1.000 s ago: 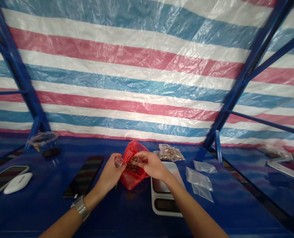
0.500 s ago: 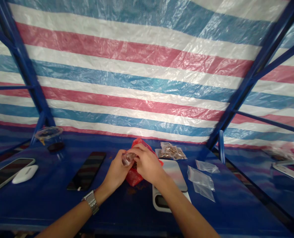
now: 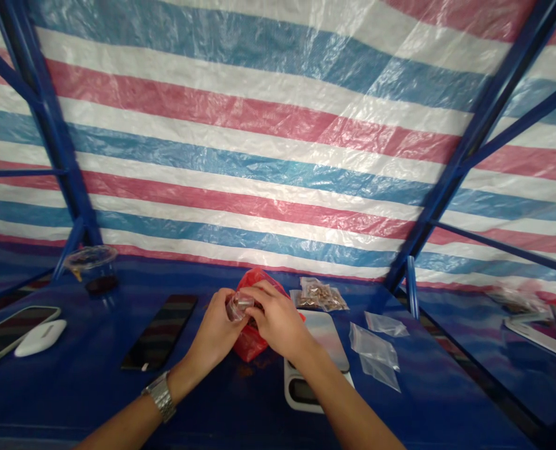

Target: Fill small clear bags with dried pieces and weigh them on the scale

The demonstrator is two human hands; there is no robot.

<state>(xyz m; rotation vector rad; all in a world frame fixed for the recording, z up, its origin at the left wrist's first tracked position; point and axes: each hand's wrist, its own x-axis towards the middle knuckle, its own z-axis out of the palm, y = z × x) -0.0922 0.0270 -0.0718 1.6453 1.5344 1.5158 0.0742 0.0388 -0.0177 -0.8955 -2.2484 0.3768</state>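
Note:
My left hand (image 3: 214, 328) is closed around a small clear plastic bag (image 3: 239, 305), its mouth facing my other hand. Close against that bag, the fingers of my right hand (image 3: 278, 328) are bent together; what they pinch is hidden. Beneath both hands lies a red plastic bag (image 3: 249, 345), with some dark brown bits visible in it between my fingers. A white kitchen scale (image 3: 327, 340) with a metal plate sits partly under my right forearm.
Filled clear packets (image 3: 323, 294) lie behind the scale, and several flat clear bags (image 3: 376, 347) to its right. Left are a black phone (image 3: 160, 331), a white earbud case (image 3: 40, 337), another phone (image 3: 10, 331) and a plastic cup (image 3: 97, 272). Blue frame posts and a striped sheet stand behind.
The camera view has shifted slightly. Both hands stay together over the red bag, and the clear bag's opening has turned a little toward my right fingers.

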